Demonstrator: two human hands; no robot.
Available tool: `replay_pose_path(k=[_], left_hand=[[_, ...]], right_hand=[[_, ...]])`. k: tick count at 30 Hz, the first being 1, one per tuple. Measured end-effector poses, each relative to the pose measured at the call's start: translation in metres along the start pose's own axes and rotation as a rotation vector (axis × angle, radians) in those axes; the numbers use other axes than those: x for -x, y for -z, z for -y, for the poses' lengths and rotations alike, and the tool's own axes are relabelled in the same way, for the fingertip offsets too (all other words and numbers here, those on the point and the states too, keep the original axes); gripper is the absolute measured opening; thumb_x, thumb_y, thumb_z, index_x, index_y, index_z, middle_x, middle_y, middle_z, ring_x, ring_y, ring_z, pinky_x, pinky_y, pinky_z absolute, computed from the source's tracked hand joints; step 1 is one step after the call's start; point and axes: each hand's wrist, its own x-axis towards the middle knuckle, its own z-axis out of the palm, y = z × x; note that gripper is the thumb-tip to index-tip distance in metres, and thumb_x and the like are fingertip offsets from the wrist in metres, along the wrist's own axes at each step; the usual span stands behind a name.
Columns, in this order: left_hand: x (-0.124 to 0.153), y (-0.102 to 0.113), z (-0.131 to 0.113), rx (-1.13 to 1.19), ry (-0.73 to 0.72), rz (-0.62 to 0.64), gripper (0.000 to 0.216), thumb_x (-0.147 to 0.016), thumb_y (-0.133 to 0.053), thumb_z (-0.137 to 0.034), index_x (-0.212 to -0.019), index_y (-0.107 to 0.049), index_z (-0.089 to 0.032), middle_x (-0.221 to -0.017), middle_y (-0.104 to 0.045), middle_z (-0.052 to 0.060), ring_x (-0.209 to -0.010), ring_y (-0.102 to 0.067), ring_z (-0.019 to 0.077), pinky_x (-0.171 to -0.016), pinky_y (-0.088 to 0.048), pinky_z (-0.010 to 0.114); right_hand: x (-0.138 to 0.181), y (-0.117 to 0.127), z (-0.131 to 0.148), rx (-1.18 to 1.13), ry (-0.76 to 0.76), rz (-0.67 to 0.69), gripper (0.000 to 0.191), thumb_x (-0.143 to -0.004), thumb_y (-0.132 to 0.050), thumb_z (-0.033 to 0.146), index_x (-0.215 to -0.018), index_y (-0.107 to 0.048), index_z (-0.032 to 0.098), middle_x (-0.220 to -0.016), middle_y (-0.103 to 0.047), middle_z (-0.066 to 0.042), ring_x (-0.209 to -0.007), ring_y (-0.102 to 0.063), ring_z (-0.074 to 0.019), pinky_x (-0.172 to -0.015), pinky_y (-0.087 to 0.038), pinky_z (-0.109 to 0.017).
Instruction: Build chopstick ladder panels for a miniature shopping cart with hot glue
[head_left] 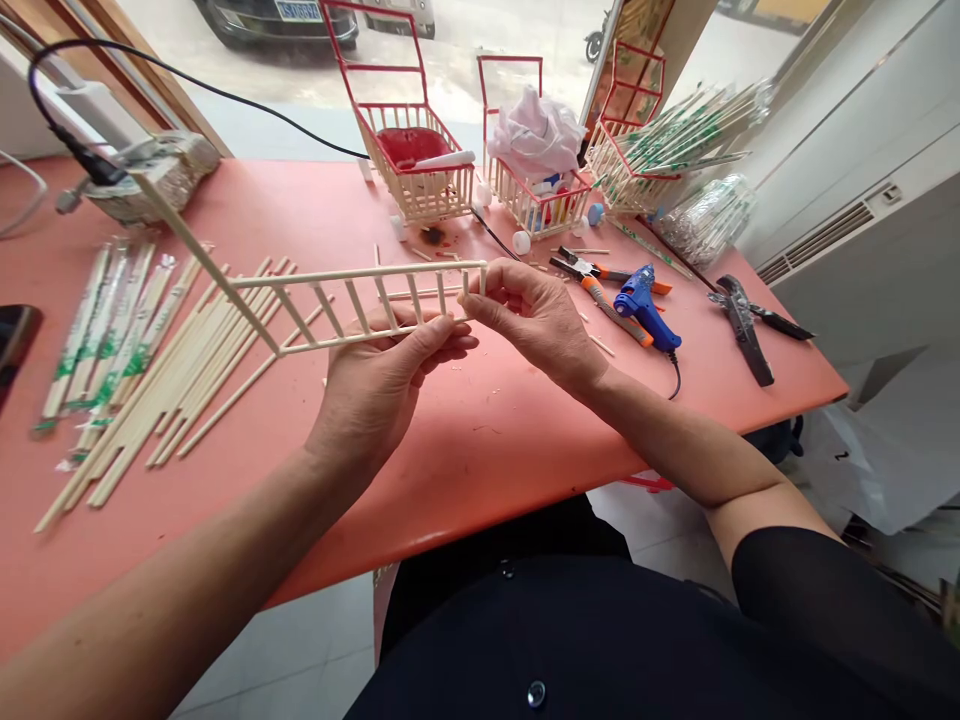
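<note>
Between my hands, above the table, is a frame of wooden chopsticks [339,275]: two long rails joined by several short slanted sticks, with a longer stick running up and left from its far left end. My left hand [382,375] grips the lower rail near the right part, thumb on top and fingers beneath. My right hand [525,315] pinches the frame's right end, at the last short stick. Loose bare chopsticks [180,390] lie fanned on the table to the left, beside several paper-wrapped chopsticks [105,330].
Stick carts with red trim stand at the back: one with a red container [409,147], one with a white cloth [536,130], one with wrapped chopsticks [690,130]. Right are pliers [600,295], a blue glue gun [646,305] and a black tool [742,325]. A power strip [154,175] sits back left.
</note>
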Motion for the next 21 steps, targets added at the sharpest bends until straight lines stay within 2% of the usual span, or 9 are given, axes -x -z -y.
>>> replay_pose_path(k=[3, 6, 15, 21], left_hand=[[-0.0004, 0.0008, 0.0017, 0.010, 0.001, -0.002, 0.020, -0.076, -0.103, -0.032, -0.081, -0.089, -0.020, -0.087, -0.086, 0.006, -0.085, -0.083, 0.0216, -0.089, -0.067, 0.035], [-0.0006, 0.0009, 0.0011, -0.002, 0.007, 0.000, 0.022, -0.076, -0.104, -0.034, -0.081, -0.088, -0.020, -0.088, -0.086, 0.007, -0.085, -0.083, 0.0218, -0.090, -0.068, 0.036], [0.0004, 0.0006, -0.0027, -0.055, 0.011, 0.018, 0.021, -0.077, -0.102, -0.033, -0.082, -0.087, -0.021, -0.085, -0.083, 0.005, -0.086, -0.082, 0.0228, -0.090, -0.069, 0.037], [0.0010, 0.0023, 0.0001, -0.034, 0.014, 0.033, 0.020, -0.078, -0.102, -0.033, -0.083, -0.088, -0.020, -0.089, -0.085, 0.006, -0.085, -0.082, 0.0220, -0.090, -0.070, 0.037]], right_hand=[[0.0000, 0.0007, -0.0021, 0.000, 0.024, 0.009, 0.049, -0.098, -0.089, 0.065, -0.088, -0.066, 0.022, -0.095, -0.066, 0.000, -0.094, -0.062, -0.0162, -0.093, -0.057, -0.031], [-0.0003, 0.0017, -0.0024, -0.005, -0.006, 0.008, 0.052, -0.094, -0.092, 0.068, -0.089, -0.068, 0.022, -0.096, -0.068, 0.000, -0.095, -0.063, -0.0165, -0.091, -0.058, -0.030], [-0.0002, 0.0082, 0.0004, -0.008, -0.094, 0.096, 0.058, -0.093, -0.089, 0.076, -0.107, -0.078, 0.020, -0.110, -0.077, -0.006, -0.105, -0.067, -0.0203, -0.095, -0.060, -0.033], [-0.0017, 0.0071, -0.0001, -0.010, -0.053, 0.084, 0.055, -0.093, -0.093, 0.069, -0.088, -0.065, 0.022, -0.098, -0.069, -0.002, -0.095, -0.061, -0.0168, -0.090, -0.057, -0.030]])
